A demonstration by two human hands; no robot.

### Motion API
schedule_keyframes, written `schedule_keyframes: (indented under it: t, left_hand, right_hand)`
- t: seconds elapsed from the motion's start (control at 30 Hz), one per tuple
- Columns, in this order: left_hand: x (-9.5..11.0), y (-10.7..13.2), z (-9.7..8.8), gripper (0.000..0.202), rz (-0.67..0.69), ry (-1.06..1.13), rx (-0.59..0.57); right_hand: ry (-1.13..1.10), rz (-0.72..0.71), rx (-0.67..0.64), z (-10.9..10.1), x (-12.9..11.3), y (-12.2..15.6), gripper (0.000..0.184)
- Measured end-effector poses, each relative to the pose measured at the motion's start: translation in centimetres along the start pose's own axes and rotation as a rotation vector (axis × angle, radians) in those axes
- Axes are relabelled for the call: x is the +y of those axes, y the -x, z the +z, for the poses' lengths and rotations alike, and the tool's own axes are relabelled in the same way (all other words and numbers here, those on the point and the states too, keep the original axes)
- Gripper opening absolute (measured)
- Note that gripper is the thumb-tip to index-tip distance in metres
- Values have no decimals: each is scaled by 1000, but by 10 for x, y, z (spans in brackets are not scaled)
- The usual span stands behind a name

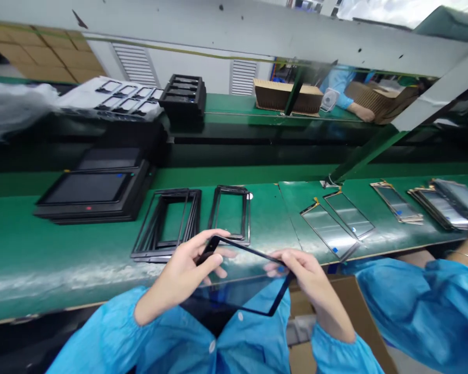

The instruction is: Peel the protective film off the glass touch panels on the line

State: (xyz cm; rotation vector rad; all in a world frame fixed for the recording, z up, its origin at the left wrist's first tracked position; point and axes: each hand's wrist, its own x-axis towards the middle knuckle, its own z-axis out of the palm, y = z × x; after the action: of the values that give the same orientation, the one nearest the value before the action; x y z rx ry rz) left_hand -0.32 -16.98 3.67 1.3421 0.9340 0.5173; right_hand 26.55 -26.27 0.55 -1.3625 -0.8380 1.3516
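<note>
I hold a black-bordered glass panel [245, 283] flat in front of my chest, just below the green bench's near edge. My left hand [187, 270] grips its left end, fingers curled round the corner. My right hand [304, 272] pinches the right edge, where a small blue tab shows. Just beyond the panel, on the green bench [62, 249], lie a stack of black frames [167, 223] and a single black frame [231, 213].
Black trays with dark screens [93, 192] sit at the left. Glass panels [335, 223] and further stacks [440, 205] lie to the right. A co-worker's blue sleeve [425, 306] is close on my right; another person [345, 91] works across the line near cardboard boxes [286, 96].
</note>
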Motion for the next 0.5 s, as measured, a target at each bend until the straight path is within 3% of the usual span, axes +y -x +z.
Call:
schedule_keyframes:
  t: [0.1,0.27,0.5]
  left_hand:
    - [-10,2,-2,53,23,115,136]
    - [-15,3,5,57,50,170,249]
    - [-15,6,9,57,30,191,287]
  right_hand:
    - [-110,24,190,-9,12,0,52]
    - [-213,-49,415,9,16,-1,53]
    - [-162,-136,440,15,14,7,45]
